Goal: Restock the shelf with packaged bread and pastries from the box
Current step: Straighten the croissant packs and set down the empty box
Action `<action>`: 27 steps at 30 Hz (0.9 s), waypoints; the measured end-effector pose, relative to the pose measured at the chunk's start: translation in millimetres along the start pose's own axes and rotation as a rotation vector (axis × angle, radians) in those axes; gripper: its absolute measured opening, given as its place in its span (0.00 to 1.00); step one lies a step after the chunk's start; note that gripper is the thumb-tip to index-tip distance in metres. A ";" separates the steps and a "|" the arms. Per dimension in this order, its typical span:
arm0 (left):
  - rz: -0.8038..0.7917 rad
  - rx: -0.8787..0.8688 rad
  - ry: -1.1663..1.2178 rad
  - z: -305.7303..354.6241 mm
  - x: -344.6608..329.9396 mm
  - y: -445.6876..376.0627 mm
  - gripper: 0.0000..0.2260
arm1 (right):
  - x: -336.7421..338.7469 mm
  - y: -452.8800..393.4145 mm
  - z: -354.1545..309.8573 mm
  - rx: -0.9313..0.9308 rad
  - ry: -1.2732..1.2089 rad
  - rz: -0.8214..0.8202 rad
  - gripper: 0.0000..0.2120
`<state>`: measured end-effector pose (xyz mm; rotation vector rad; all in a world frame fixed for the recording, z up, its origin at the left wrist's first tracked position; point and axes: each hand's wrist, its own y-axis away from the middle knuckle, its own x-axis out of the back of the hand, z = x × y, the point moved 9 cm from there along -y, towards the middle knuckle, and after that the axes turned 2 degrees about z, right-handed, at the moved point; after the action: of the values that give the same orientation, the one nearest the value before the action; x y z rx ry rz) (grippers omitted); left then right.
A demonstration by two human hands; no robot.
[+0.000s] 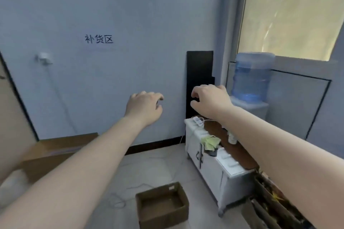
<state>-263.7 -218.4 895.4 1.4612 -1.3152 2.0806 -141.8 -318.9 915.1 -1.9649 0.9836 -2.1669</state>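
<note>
Head view, both arms stretched forward at chest height. My left hand (144, 107) and right hand (209, 99) hang in the air before the wall (111, 15), fingers loosely curled and holding nothing; neither touches any surface.

The box (162, 204) sits on the floor below and between my forearms, flaps up, top open. From this angle I see only its bare brown inside; no packaged bread or pastry shows in it, so either it is spent or the goods lie out of sight. At the lower right edge, beside the white cabinet (210, 165), stands a second carton (275, 202) crammed with dark and yellowish contents, too blurred to name. No shelf shows here.

Handling, as a judgement: bagged bread and pastries should be light, soft and easily crushed, with slick film wrappers. I would take each pack by its long sides with spread fingers, or pinch the crimped end seal, and never squeeze the middle. The box itself, being thin card, should be light and fairly stiff; I would lift it by two opposite walls near the bottom rather than by a flap.

A water bottle (253, 76) stands beyond the cabinet, well apart from both hands.
</note>
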 end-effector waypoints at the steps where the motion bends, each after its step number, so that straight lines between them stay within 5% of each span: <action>1: -0.013 0.040 -0.014 -12.9 -2.0 7.3 0.16 | -11.3 -3.4 -9.1 0.019 -0.020 -0.011 0.15; 11: -0.185 0.360 -0.100 -92.8 -65.2 87.0 0.16 | -138.5 -3.7 -81.3 0.149 -0.221 -0.198 0.13; 27: -0.463 0.383 0.057 -190.6 -300.7 23.7 0.17 | -388.3 -71.9 -70.6 -0.031 -0.223 -0.542 0.11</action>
<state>-258.5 -1.7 612.0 1.6431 -0.4974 2.0958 -106.7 -60.0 610.6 -2.6595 0.4907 -2.0831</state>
